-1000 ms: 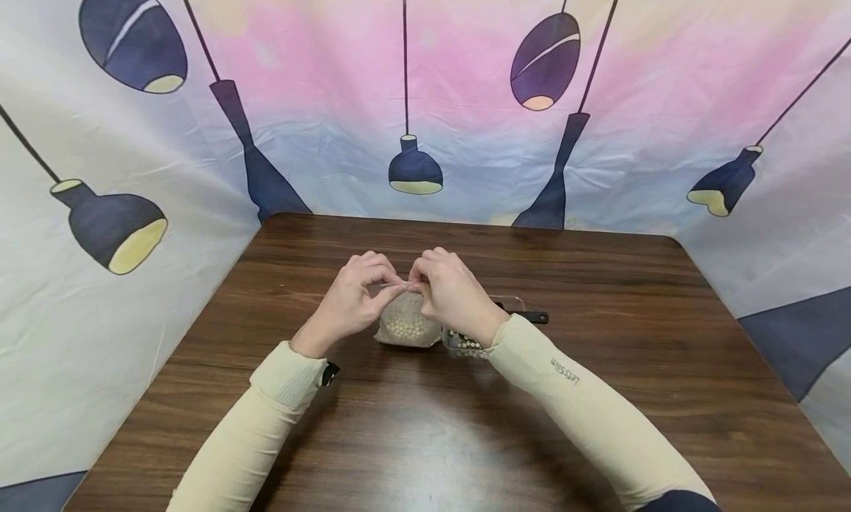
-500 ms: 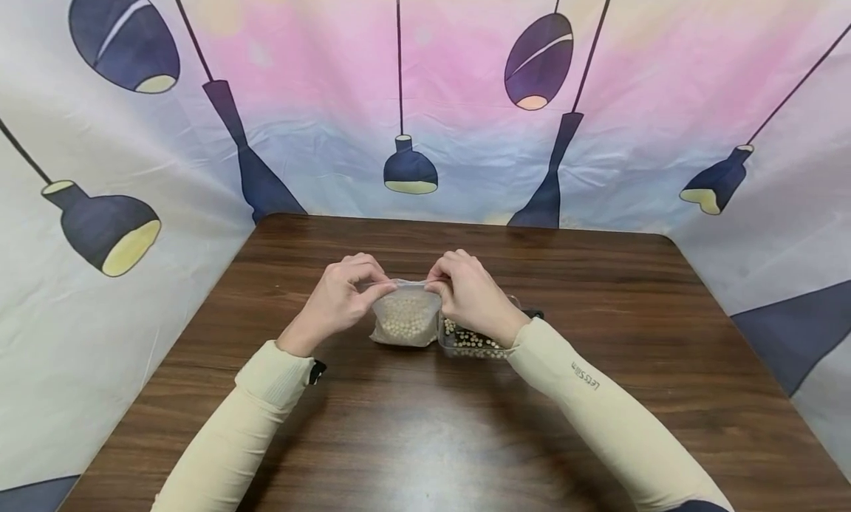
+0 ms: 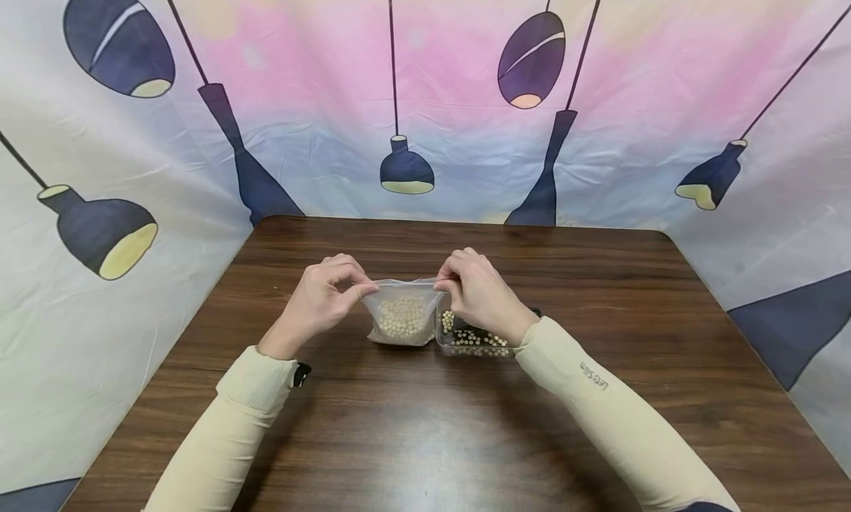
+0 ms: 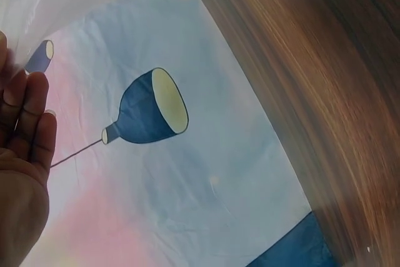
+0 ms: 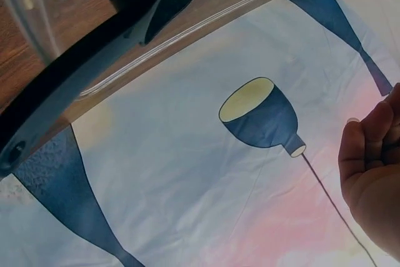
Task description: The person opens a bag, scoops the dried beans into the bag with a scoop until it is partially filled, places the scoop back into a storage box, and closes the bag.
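Observation:
A translucent plastic bag (image 3: 401, 320) holding many small, round, pale yellow beans stands on the table in the head view. My left hand (image 3: 318, 299) pinches the left end of its top edge between thumb and fingers. At the right end, my right hand (image 3: 484, 294) pinches the same edge, so the mouth is stretched wide between them. Part of the bag (image 4: 56, 1) also shows above the curled fingers in the left wrist view. Right of it and partly under my right hand is a clear plastic box (image 3: 475, 352) with similar beans inside.
A black-handled utensil (image 5: 69, 82) lies across the clear box in the right wrist view; its dark wide end is partly cut off. The brown wooden table (image 3: 372, 438) ends at a hanging cloth (image 3: 319, 165) printed with lamps.
Both hands have moved apart, left hand to the left and right hand to the right. The bag's top edge, bunched between the fingers before, is now spread out, with more beans visible.

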Tool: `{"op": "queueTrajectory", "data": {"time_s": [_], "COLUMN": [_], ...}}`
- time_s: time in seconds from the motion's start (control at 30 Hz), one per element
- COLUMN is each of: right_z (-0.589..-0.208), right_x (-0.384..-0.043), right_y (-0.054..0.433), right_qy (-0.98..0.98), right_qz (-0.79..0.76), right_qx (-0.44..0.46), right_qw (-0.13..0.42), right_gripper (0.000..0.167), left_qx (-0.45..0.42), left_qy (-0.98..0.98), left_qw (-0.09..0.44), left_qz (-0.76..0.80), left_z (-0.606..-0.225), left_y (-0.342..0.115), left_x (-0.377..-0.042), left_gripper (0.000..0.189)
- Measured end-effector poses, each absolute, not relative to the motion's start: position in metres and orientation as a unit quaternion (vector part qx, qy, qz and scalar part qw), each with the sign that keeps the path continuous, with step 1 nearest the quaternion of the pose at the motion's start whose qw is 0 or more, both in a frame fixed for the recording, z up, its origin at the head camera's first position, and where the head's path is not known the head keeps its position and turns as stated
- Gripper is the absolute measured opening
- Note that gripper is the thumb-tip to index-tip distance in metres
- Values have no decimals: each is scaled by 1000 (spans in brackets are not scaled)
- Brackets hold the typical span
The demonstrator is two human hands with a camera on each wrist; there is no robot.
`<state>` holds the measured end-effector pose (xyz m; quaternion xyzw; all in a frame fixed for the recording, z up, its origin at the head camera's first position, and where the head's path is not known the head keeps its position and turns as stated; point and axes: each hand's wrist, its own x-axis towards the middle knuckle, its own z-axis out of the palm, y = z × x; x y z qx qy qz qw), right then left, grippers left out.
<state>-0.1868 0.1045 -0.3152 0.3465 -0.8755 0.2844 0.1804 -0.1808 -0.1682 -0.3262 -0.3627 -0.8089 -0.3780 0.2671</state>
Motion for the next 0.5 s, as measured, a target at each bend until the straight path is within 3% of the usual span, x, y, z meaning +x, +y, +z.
{"op": "queueTrajectory", "data": {"time_s": [0.2,0.33,0.5], "right_z": [-316,-315,-315], "right_x": [-186,-187,-188], "right_y": [111,114,112], "right_qy": [-876,-882,-899], "right_qz": [277,259,238], "right_qx": [351,353,342], "right_qw": [183,178,136], "right_gripper": [12,7,33], "left_qx": [-355,-327,-265], "left_qy": [-811,-822,-841], "left_qw": [277,241,168], "left_qz": [-373,-400,-440], "left_z": [-329,-333,-336], "left_y": [-174,-175,-176], "left_x": [-182,-184,-184], "left_gripper": [15,14,34]}}
